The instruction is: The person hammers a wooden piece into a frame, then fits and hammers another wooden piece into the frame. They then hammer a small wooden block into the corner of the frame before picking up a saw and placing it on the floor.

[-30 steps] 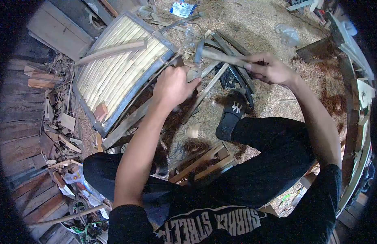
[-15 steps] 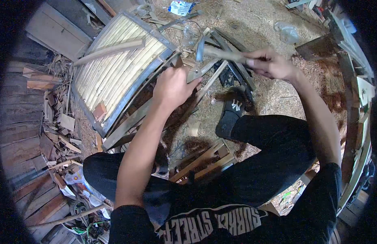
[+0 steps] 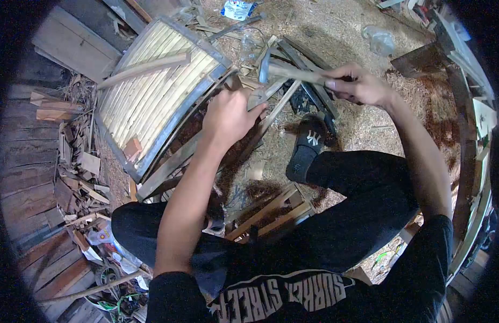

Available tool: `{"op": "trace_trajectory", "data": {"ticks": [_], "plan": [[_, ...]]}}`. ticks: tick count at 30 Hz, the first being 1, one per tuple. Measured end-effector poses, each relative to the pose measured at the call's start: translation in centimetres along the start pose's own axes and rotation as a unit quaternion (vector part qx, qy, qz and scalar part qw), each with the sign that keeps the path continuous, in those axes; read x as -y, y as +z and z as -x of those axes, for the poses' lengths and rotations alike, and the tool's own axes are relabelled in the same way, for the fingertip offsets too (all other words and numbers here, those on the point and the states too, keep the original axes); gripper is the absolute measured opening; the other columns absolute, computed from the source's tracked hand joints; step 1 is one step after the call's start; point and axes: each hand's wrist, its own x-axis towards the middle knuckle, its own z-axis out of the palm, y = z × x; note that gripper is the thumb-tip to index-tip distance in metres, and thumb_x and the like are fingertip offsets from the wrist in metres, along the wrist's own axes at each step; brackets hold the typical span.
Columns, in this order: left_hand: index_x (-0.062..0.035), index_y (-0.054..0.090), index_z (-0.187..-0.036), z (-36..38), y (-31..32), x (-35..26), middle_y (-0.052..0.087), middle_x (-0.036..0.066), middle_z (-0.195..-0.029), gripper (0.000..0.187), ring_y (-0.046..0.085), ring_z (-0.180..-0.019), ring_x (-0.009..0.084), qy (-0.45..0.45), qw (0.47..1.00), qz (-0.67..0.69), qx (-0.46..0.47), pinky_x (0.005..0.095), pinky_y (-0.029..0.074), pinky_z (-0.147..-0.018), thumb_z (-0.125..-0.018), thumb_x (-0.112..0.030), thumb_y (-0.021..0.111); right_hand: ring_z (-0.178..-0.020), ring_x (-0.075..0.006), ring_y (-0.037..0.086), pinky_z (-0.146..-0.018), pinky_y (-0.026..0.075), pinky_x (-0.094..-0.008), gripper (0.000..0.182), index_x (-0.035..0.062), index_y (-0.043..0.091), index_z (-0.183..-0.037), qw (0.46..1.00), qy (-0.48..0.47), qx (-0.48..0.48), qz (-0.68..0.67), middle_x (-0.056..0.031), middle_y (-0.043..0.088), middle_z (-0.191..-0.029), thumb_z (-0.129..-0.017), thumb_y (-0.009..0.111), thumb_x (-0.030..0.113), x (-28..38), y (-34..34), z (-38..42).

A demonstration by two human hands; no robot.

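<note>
A sawdust-strewn floor point(image 3: 362, 126) is being covered by a slatted bamboo panel point(image 3: 158, 91), scattered wood offcuts point(image 3: 80, 167), a crumpled wrapper point(image 3: 234, 9) and a clear plastic bottle point(image 3: 379, 40).

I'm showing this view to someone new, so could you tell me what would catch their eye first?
Probably the two hands at upper centre: the right hand grips a hammer by its wooden handle, its head beside the left hand, which is closed on a wooden strip. To their left lies a slatted bamboo panel in a dark frame.

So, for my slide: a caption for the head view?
Right hand holds hammer over a wood strip gripped by left hand.
</note>
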Motion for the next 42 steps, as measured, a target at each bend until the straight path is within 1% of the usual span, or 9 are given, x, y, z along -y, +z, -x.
{"op": "trace_trajectory", "data": {"ticks": [7,11,15,17,18,24,31,38,42], "plan": [[-0.0008,0.076,-0.101,-0.4,0.9,0.7,0.069,0.028,-0.075,0.037,0.071,-0.075,0.044,-0.014,0.999,-0.038,0.01,0.0504,0.058,-0.072,-0.086,-0.034,0.081,-0.072,-0.0096,0.051,-0.063,0.041,-0.0292,0.038,0.0098,0.069,-0.136,0.992,-0.11,-0.01,0.066,0.0006,0.064,-0.078,-0.101,0.067,0.025,-1.5,0.6,-0.9],[-0.0013,0.075,-0.098,-0.3,0.1,0.0,0.071,0.027,-0.078,0.036,0.072,-0.077,0.044,-0.015,0.999,-0.049,0.005,0.05,0.059,-0.074,-0.086,-0.035,0.081,-0.076,-0.0098,0.053,-0.071,0.047,-0.0281,0.046,0.0085,0.059,-0.146,0.994,-0.027,-0.099,0.046,-0.0031,0.069,-0.103,-0.101,0.065,0.018,1.7,1.6,2.6],[-0.0005,0.075,-0.097,-0.4,0.4,1.0,0.071,0.028,-0.081,0.036,0.072,-0.08,0.0446,0.018,0.999,-0.01,-0.03,0.0492,0.059,-0.076,-0.086,-0.035,0.08,-0.113,-0.0281,0.068,-0.102,0.052,-0.038,0.061,0.0093,0.035,-0.161,0.984,0.074,-0.079,-0.144,-0.0161,0.062,-0.14,-0.104,0.055,0.005,6.4,5.4,8.0],[-0.0012,0.074,-0.103,-0.7,0.4,1.8,0.074,0.026,-0.084,0.041,0.075,-0.084,0.0407,0.048,0.999,0.013,-0.02,0.0501,0.062,-0.078,-0.09,-0.04,0.075,-0.128,-0.0351,0.062,-0.108,0.049,-0.0407,0.066,0.0102,0.033,-0.162,0.941,-0.179,-0.21,0.194,-0.0205,0.054,-0.151,-0.101,0.056,-0.001,4.5,8.7,9.3],[-0.0012,0.074,-0.103,-0.5,-0.3,1.4,0.074,0.026,-0.084,0.041,0.075,-0.084,0.0407,0.05,0.998,0.016,-0.023,0.0501,0.062,-0.078,-0.09,-0.04,0.075,-0.14,-0.0362,0.052,-0.111,0.047,-0.0422,0.071,0.0097,0.034,-0.161,0.951,-0.163,-0.217,0.146,-0.0239,0.05,-0.154,-0.097,0.058,-0.006,3.9,10.5,10.0],[-0.0056,0.071,-0.12,1.1,-2.3,0.6,0.074,0.025,-0.092,0.051,0.073,-0.089,0.0431,-0.021,0.995,-0.087,0.036,0.0537,0.058,-0.08,-0.094,-0.05,0.07,-0.107,-0.0442,0.068,-0.096,0.054,-0.0413,0.065,0.0072,0.042,-0.157,0.953,-0.097,-0.275,0.083,-0.0285,0.067,-0.119,-0.095,0.06,-0.006,5.3,17.3,12.4],[-0.0034,0.072,-0.118,0.8,-1.3,1.4,0.074,0.025,-0.092,0.052,0.073,-0.09,0.0431,-0.017,0.998,-0.066,0.007,0.052,0.059,-0.08,-0.094,-0.05,0.07,-0.087,-0.0413,0.066,-0.083,0.055,-0.0426,0.065,0.0097,0.042,-0.158,0.949,-0.077,-0.287,0.109,-0.0246,0.064,-0.101,-0.097,0.058,-0.005,5.9,19.6,11.1],[-0.0009,0.072,-0.115,1.0,-0.7,1.5,0.074,0.026,-0.087,0.049,0.073,-0.088,0.0421,-0.027,0.998,-0.061,0.019,0.0516,0.059,-0.08,-0.094,-0.046,0.072,-0.087,-0.0442,0.064,-0.083,0.054,-0.0454,0.07,0.0123,0.039,-0.16,0.951,-0.088,-0.275,0.114,-0.0248,0.061,-0.099,-0.094,0.057,-0.007,6.4,19.7,9.9],[-0.0012,0.071,-0.118,1.0,-1.3,3.4,0.074,0.026,-0.088,0.049,0.073,-0.088,0.043,0.02,0.999,-0.012,0.025,0.0528,0.058,-0.081,-0.096,-0.044,0.069,-0.107,-0.0438,0.069,-0.093,0.053,-0.0397,0.067,0.0077,0.043,-0.157,0.954,-0.038,-0.261,0.14,-0.03,0.066,-0.119,-0.094,0.056,-0.01,6.9,19.9,9.8]]}}
